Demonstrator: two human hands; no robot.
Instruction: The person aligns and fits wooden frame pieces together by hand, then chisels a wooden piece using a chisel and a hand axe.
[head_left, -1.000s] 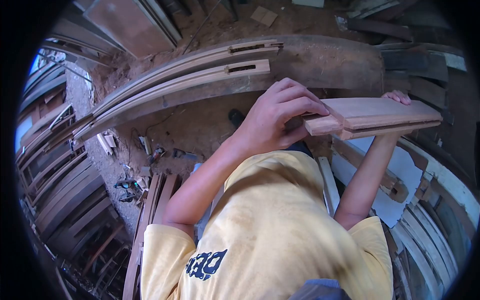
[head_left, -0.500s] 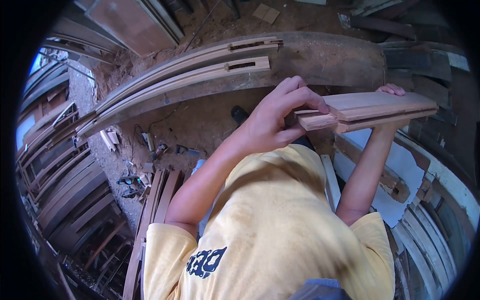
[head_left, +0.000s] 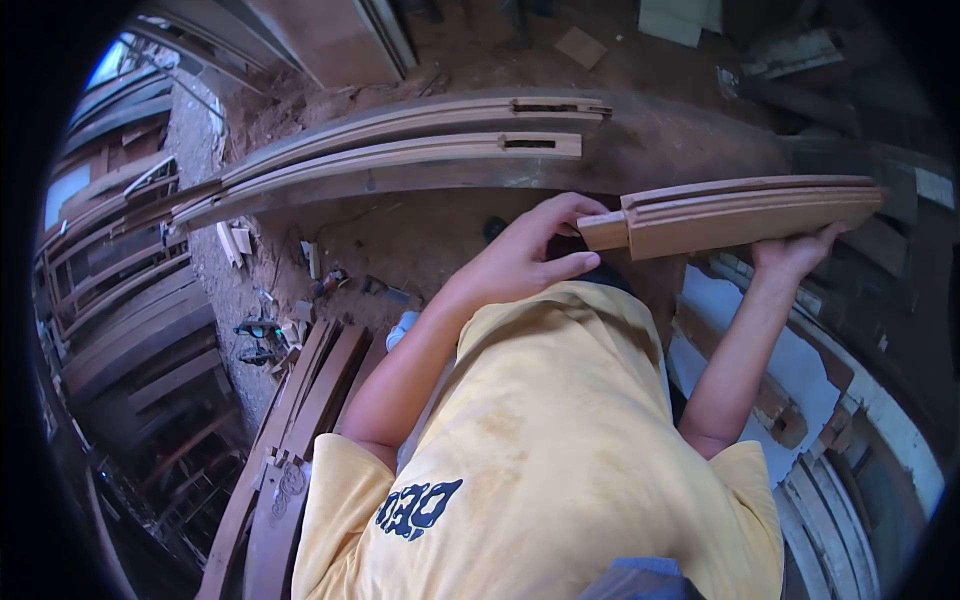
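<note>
A planed wooden rail (head_left: pixel 745 222) with a grooved edge and a tenon at its left end is held above my waist, its broad face turned toward me. My left hand (head_left: pixel 535 250) is curled round the tenon end, index finger on its upper side and thumb close below it. The other fingertips are hidden. Under the far right part, my right hand (head_left: pixel 793 253) supports the rail, palm up, with fingers partly hidden behind it. Two long strips (head_left: pixel 400 155) with mortise slots near their right ends lie on the bench beyond my hands.
The long curved-looking bench (head_left: pixel 690 150) runs across in front of me. Stacked boards (head_left: pixel 150 370) fill the left side, and planks (head_left: pixel 320 400) lean by my left arm. A torn white sheet (head_left: pixel 800 370) and more timber lie at right. Tools (head_left: pixel 330 283) are on the ground.
The rail has been tilted so its broad face turns toward me and its grooved edge faces up. My right hand has come from behind to beneath it. The view has shifted slightly.
</note>
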